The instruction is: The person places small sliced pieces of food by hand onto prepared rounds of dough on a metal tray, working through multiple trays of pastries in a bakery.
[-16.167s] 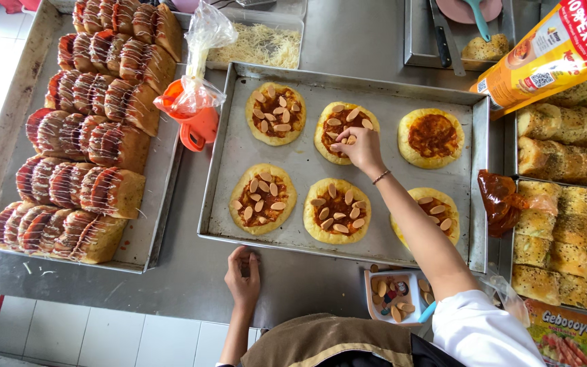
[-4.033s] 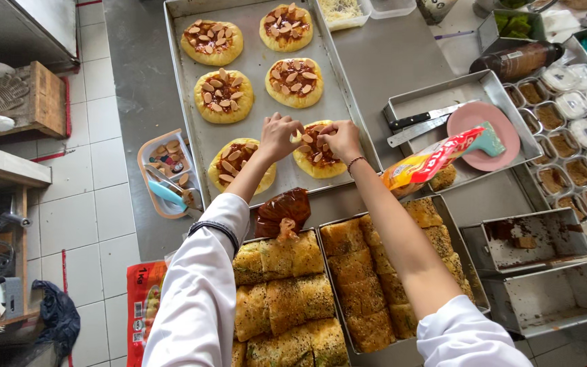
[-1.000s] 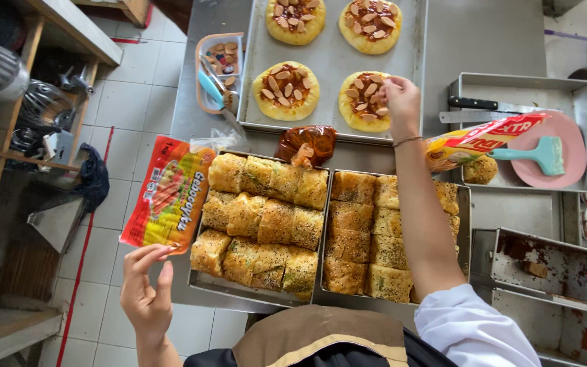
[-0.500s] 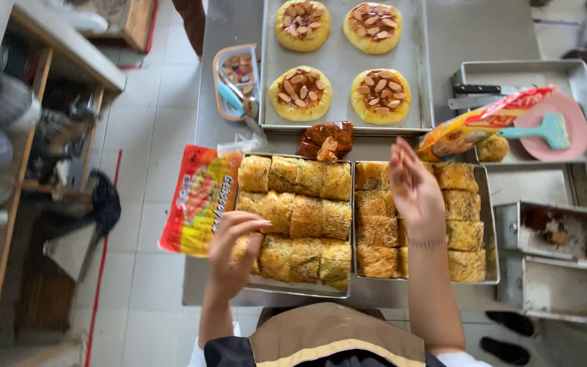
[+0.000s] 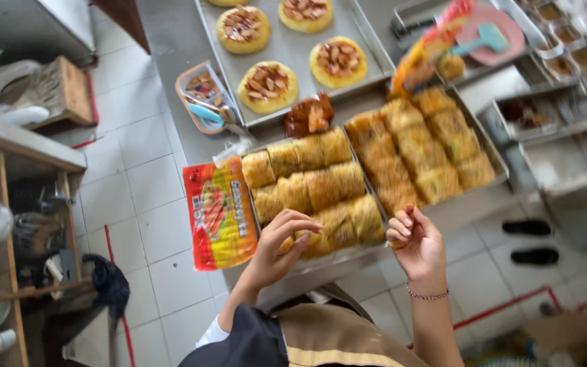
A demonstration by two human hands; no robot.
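Observation:
My left hand (image 5: 278, 246) hovers over the near edge of the left tray of golden pastry rolls (image 5: 307, 189), fingers bent and apart, holding nothing. It is just right of a red and yellow packet (image 5: 220, 219) lying on the table edge. My right hand (image 5: 416, 243) is at the near edge of the table, in front of the right tray of rolls (image 5: 421, 148). Its fingers are curled in and I see nothing in them. Farther back, a baking tray (image 5: 368, 41) carries round breads (image 5: 267, 86) topped with sliced pieces.
A brown sauce bag (image 5: 309, 115) lies between the trays. A small plastic tub with a blue tool (image 5: 202, 96) sits at the left table edge. An orange packet (image 5: 428, 51), a pink plate (image 5: 490, 27) and metal pans (image 5: 555, 139) are at right. Sandals (image 5: 531, 242) lie on the floor.
Both hands have drawn back from the rolls toward my body. The right hand, flat and spread before, has curled its fingers. The view has tilted and swung to the left.

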